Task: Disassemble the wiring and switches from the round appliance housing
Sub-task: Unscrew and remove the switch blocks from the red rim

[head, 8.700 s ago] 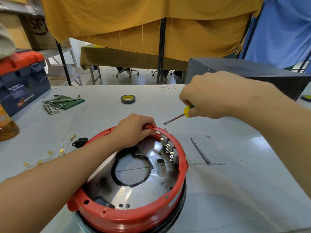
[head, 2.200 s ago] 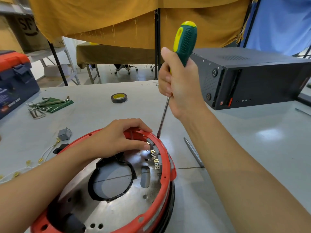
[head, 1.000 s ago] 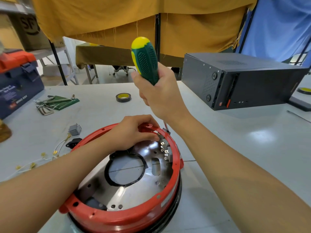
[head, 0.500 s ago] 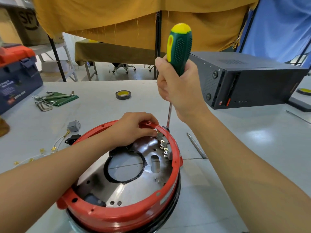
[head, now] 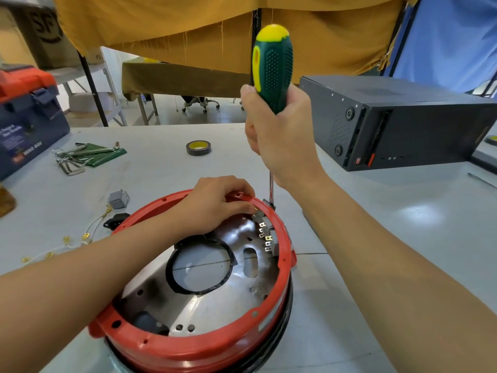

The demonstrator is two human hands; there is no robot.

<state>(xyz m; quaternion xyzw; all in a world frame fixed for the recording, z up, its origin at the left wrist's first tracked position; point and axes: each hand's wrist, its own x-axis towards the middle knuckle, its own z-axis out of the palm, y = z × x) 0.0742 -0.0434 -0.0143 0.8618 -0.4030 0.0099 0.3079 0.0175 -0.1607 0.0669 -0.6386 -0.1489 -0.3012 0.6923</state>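
**Wiring out, switches still seated in the rim**

The round housing (head: pixel 193 343) sits on the grey table (head: pixel 376 265), its red rim up; take it as the landmark. Off its far-left side lie loose white wires with gold terminals (head: pixel 80 238), a small grey switch (head: pixel 118 199) and a black socket piece (head: pixel 115 221); by the look of it these are already removed. Inside the far-right rim a row of switch blocks with brass tabs (head: pixel 265 238) is still mounted; that part seems left to do. The left hand (head: pixel 215 208) curls over the far rim, fingertips pinching at the top block. The right hand (head: pixel 279 141) grips the green screwdriver (head: pixel 271 74) upright above that spot, tip at the rim's outer edge.
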